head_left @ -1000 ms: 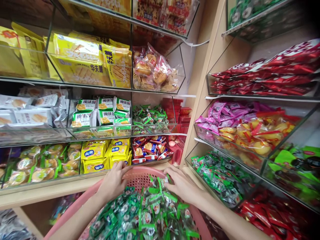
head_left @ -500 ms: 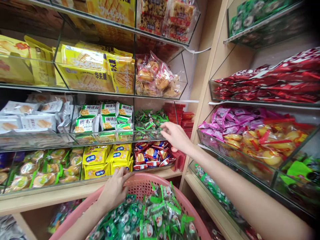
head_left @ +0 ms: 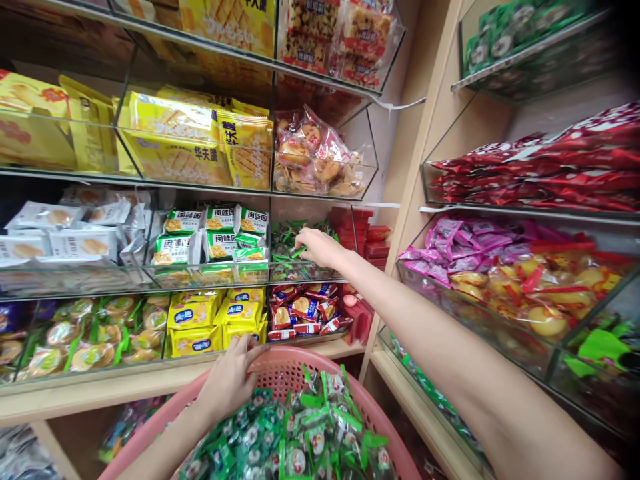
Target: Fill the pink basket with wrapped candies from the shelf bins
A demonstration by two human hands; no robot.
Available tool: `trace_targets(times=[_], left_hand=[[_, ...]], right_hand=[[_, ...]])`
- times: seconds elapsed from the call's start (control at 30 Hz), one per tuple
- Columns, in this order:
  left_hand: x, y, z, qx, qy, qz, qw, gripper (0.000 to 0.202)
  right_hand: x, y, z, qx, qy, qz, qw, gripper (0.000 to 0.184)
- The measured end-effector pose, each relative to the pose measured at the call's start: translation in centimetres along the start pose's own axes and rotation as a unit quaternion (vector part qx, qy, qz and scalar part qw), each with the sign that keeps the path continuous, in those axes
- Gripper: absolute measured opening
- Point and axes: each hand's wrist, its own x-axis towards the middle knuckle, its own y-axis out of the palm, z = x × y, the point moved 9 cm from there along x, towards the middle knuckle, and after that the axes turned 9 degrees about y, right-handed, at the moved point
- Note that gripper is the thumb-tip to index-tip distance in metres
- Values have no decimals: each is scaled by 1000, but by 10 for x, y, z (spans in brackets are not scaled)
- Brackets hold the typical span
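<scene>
My left hand [head_left: 231, 380] grips the far rim of a pink plastic basket [head_left: 280, 365] heaped with small green-wrapped sweets [head_left: 295, 437]. My right hand [head_left: 316, 247] reaches up into a clear bin [head_left: 300, 272] on the middle shelf that holds the same kind of green-wrapped sweets [head_left: 285, 240]. Its fingers curl down among the wrappers, and whether they hold any is hidden. Just below that bin sits a bin of red-and-blue wrapped snacks [head_left: 305, 310].
Clear acrylic bins line wooden shelves ahead and to the right. Yellow biscuit packs [head_left: 195, 140] sit above, green-and-white packs [head_left: 215, 230] left of my right hand, red boxes [head_left: 367, 233] behind. On the right are red packets [head_left: 550, 167], pink and orange sweets [head_left: 500, 267].
My right hand left the basket, rose to the middle shelf and went into the bin of green sweets. My left hand stayed on the basket rim.
</scene>
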Motion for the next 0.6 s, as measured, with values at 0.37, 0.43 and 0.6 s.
trace_targets(times=[0.37,0.43,0.6], left_hand=[[1,-1,-1,12,-4,10,1000,58],[1,-1,-1,13,-7,12,1000,58],[1,-2,0,11,-5,5,1000,58]], right_hand=[[-14,-18,-7,59,37,-114,991,19],[-17,-19,-12,89,43,-133,986,17],[-25,-22,-25,154,45,-183,970,15]])
